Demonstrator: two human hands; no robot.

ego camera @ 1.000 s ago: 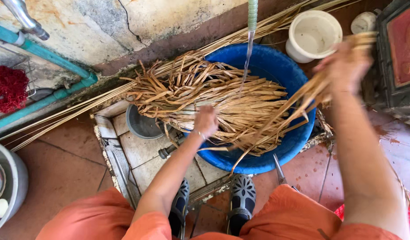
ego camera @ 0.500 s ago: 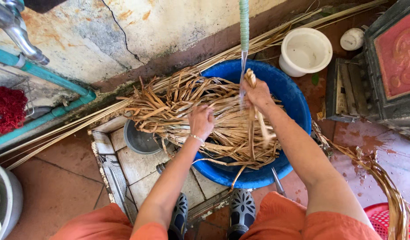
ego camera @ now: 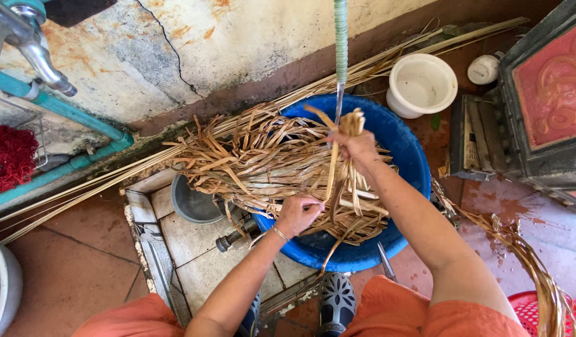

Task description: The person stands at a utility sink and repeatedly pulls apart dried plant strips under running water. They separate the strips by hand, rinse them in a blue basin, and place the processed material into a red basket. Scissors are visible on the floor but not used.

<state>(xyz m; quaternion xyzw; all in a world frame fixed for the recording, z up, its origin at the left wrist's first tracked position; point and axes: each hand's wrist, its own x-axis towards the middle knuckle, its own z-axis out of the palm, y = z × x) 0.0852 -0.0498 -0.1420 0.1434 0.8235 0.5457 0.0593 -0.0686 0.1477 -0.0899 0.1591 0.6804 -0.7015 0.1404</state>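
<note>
Seen from above, a round blue plastic tub point(ego camera: 408, 163) sits on a wet reddish tile floor point(ego camera: 75, 262), heaped with flat, dry, tan leaf strips point(ego camera: 250, 163) that look stiff and papery, many kinked or curled. The strips spill over the tub's left rim toward a small sunken drain pit lined with pale tiles point(ego camera: 194, 262), where a grey metal bowl point(ego camera: 197, 201) rests. The right hand point(ego camera: 356, 148) is closed in a fist around a small bunch of strips, lifted above the middle of the tub, with ends poking up past the knuckles and the rest hanging down. The left hand point(ego camera: 297, 213) is near the tub's near-left rim, fingers curled shut on a few strips at the edge of the heap. A thin stream of water falls from a green hose point(ego camera: 341, 37) hanging at the far side, straight into the tub just beside the right hand. Long straight reeds point(ego camera: 100, 181) lie along the foot of a cracked, stained plaster wall point(ego camera: 238, 43) at the far edge. To the far right stands a white plastic pot point(ego camera: 422, 84), then a dark cabinet with a red panel point(ego camera: 550, 93) close by the tub. At left are a teal pipe point(ego camera: 69, 165), a metal tap point(ego camera: 35, 53) and a red scrubber point(ego camera: 10, 156). Open floor lies to the near left; the person's 2 dark shoes point(ego camera: 334, 302) stand just near the tub.
</note>
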